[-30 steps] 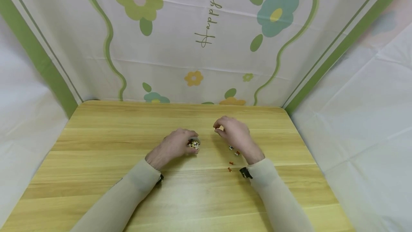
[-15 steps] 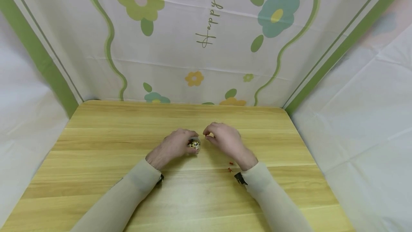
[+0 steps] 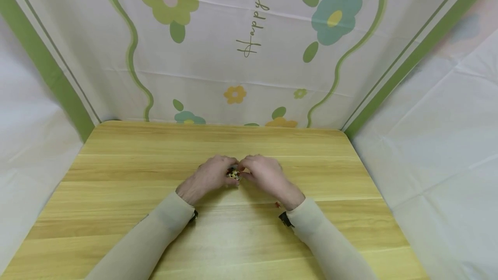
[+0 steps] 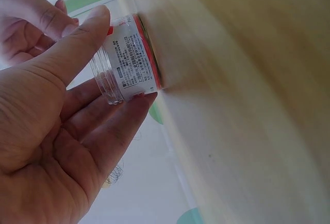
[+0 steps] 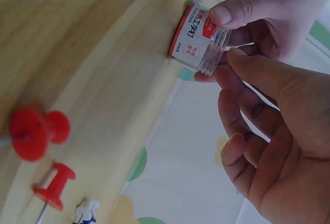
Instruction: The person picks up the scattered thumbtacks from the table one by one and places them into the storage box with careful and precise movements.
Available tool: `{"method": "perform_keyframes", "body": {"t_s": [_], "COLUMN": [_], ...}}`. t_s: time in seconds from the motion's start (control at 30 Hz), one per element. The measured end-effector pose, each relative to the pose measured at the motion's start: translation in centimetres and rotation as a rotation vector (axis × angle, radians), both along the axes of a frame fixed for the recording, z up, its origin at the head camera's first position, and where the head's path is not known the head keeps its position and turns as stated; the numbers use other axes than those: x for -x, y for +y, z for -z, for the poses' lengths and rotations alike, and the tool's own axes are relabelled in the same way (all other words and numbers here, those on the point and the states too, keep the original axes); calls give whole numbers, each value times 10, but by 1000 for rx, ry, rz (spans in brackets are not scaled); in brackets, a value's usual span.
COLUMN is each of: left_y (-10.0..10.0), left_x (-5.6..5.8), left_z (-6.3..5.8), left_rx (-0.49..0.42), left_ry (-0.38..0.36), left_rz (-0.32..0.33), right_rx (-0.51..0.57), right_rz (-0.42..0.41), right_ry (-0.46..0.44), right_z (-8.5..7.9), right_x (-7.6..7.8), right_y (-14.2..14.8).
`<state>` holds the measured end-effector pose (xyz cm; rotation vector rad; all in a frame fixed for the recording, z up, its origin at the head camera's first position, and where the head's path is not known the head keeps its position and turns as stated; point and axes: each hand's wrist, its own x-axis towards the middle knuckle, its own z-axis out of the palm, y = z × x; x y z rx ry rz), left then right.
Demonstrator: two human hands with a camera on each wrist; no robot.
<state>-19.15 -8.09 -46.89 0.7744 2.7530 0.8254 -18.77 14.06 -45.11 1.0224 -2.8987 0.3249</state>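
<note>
My left hand point(image 3: 210, 175) holds a small clear jar point(image 4: 129, 56) between thumb and fingers; it stands upright on the table. A white label with red print wraps the jar, and mixed push pins point(image 3: 233, 173) show in its open mouth. At the rim, thumb and forefinger of my right hand point(image 3: 265, 175) pinch a red push pin point(image 3: 242, 169), mostly hidden by the fingertips. In the right wrist view, two red push pins point(image 5: 30, 133) and a white one point(image 5: 87, 209), with some blue beside it, lie on the table.
The wooden table point(image 3: 116, 237) ends at a white curtain point(image 3: 210, 55) printed with flowers at the back. White sheets point(image 3: 439, 163) hang at both sides. In the head view my right forearm covers most of the loose pins.
My right hand has moved left with the red push pin, from the right of the jar to its mouth. The left hand and the jar have stayed in place.
</note>
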Motion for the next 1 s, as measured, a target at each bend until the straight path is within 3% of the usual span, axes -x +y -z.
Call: {"method": "perform_keyframes", "body": {"t_s": [0.27,0.77,1.0], "left_y": [1,2,2], "left_x": [2,1,0], "left_z": [2,-1,-1], "left_rx": [-2,18,12], "left_ry": [9,-10,-5], "left_rz": [17,-8,-2], "right_rx": [-69,-213,-259], "right_rz": [66,76,70], "right_ry": [-26,-121,-108], "right_z": [-12,-18,-19], "right_x": [3,4,5], "right_y": [17,54,68]}}
